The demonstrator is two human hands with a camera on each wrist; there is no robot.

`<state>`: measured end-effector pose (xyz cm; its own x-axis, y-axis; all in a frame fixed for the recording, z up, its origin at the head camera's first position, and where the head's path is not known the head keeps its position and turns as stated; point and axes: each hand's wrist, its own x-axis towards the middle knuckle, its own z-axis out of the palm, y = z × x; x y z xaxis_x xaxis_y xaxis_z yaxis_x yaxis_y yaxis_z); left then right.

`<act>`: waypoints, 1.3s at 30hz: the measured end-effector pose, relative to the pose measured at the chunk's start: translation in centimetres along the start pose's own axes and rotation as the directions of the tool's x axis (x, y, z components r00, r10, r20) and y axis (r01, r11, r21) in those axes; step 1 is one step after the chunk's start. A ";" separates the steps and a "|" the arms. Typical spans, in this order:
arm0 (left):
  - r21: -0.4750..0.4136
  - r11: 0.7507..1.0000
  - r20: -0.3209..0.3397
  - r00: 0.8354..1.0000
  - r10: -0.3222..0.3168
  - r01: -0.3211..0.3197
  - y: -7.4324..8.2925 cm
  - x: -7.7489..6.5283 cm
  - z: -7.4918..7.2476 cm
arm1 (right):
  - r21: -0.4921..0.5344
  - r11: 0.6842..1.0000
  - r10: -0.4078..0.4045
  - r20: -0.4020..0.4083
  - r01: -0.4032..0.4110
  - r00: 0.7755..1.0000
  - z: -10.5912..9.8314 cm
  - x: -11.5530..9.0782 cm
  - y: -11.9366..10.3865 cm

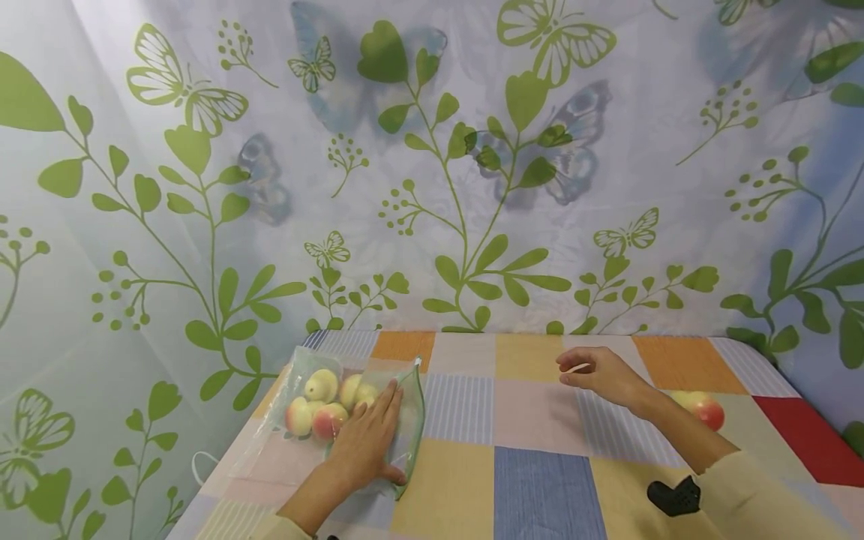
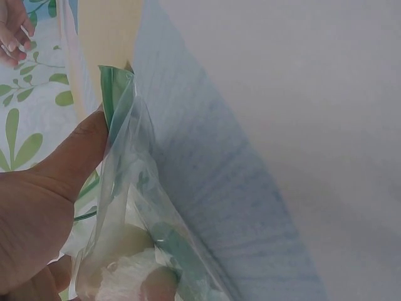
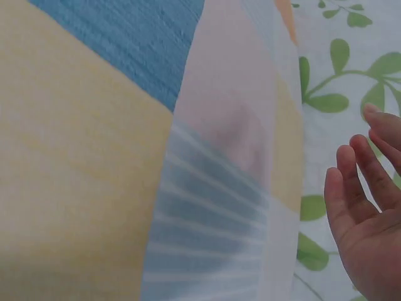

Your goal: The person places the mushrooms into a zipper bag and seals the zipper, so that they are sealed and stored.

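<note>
A clear zip bag (image 1: 270,442) with a green edge (image 1: 421,405) lies on the left of the table. Several round yellow-and-red fruits (image 1: 321,385) are inside it, like peaches or apples. My left hand (image 1: 361,446) rests on the bag beside the fruits, fingers extended. In the left wrist view the thumb of that hand (image 2: 37,219) touches the bag near its green strip (image 2: 118,94). My right hand (image 1: 604,375) is raised above the table with loosely bent fingers and holds nothing. Partly behind the right forearm lies more yellow-and-red fruit (image 1: 709,412).
A patchwork cloth (image 1: 452,480) covers the table. Behind it hangs a curtain (image 1: 432,247) printed with leaves and butterflies. A small black object (image 1: 675,496) shows at the right sleeve. A thin white loop (image 1: 197,466) sticks out by the table's left edge.
</note>
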<state>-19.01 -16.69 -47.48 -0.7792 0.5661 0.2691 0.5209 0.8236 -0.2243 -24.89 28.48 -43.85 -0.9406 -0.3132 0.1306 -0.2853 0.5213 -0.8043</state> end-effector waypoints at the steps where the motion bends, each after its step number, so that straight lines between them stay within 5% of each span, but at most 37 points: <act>1: 0.001 1.000 0.000 1.000 0.000 0.000 0.0 0.0 0.0 | -0.006 1.000 0.006 -0.003 -0.006 1.000 -0.4 -0.2 0.1; 21: -0.010 1.000 0.004 1.000 0.002 -0.002 0.1 -0.1 -0.1 | -0.253 0.968 -0.033 -0.075 0.013 0.997 -7.1 -3.3 3.9; 27: -0.014 1.000 0.006 1.000 0.000 0.000 0.1 -0.2 -0.2 | -0.244 0.969 0.021 -0.074 -0.039 0.997 -8.8 -4.2 5.0; 39: -0.022 1.000 0.008 1.000 -0.004 0.004 0.1 -0.2 -0.1 | -0.363 0.919 0.147 -0.043 -0.152 0.988 -11.2 -5.3 6.2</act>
<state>-18.75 -16.71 -47.44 -0.7842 0.5623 0.2625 0.5251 0.8267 -0.2020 -23.75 42.30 -43.03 -0.9794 -0.1988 0.0358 -0.1855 0.8149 -0.5490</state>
